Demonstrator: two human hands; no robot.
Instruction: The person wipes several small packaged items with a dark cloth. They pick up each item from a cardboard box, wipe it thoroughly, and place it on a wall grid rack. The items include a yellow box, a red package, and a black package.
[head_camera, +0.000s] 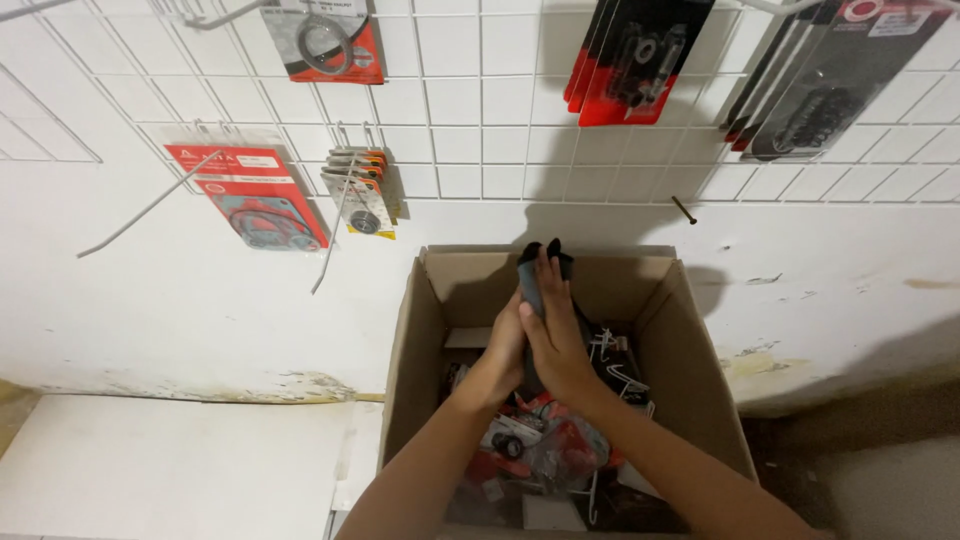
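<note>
Above the open cardboard box (690, 390), the right hand (556, 335) and left hand (503, 348) both clasp the dark packet (533, 275), its long axis pointing up beyond the closed fingers (548, 268).

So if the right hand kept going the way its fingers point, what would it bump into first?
Probably the back wall of the cardboard box. The right hand points up and away, gripping a dark folded thing. Depth is hard to judge.

box (690, 370) open above | packets (545, 450), wire hooks (615, 375) crowd bottom
</note>
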